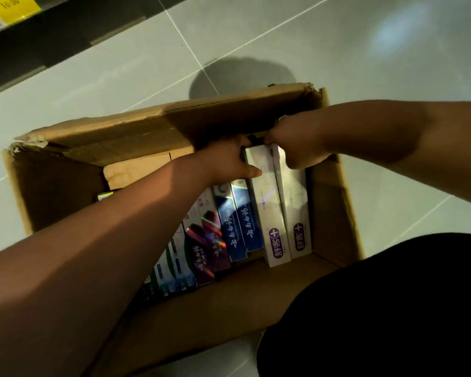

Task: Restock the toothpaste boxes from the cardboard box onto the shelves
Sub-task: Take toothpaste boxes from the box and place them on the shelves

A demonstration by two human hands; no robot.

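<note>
Nearest the camera, a dark trouser leg [378, 308] fills the lower right, pressed against the near flap of the open cardboard box [335, 213], which stands on the pale tiled floor [93, 77]. Inside, toothpaste boxes lie side by side in a row, long sides touching. From the left there are green-and-white boxes [172, 268] whose print is too small to read, partly under the left forearm. Next come purple boxes [207, 240] and blue boxes [229, 221], both with white brush script that looks like 云南白药. The left white box [267, 202] and the right white box [294, 197], against the box's right wall, each carry a purple round logo reading 舒客 with a plus sign. Both arms reach in to the far ends of the white pair. The left hand [226, 159] grips the end of the left white box, thumb laid across its face and fingers curled out of sight behind it. The right hand [297, 142] is curled over the end of the right white box, with its fingers closed downward on it. Beyond the far flap a round shadow [242, 74] lies on the tiles. At the top left runs the dark shelf base [52, 44], with a yellow price label [14, 5] whose upside-down digits look like 10.00.
</note>
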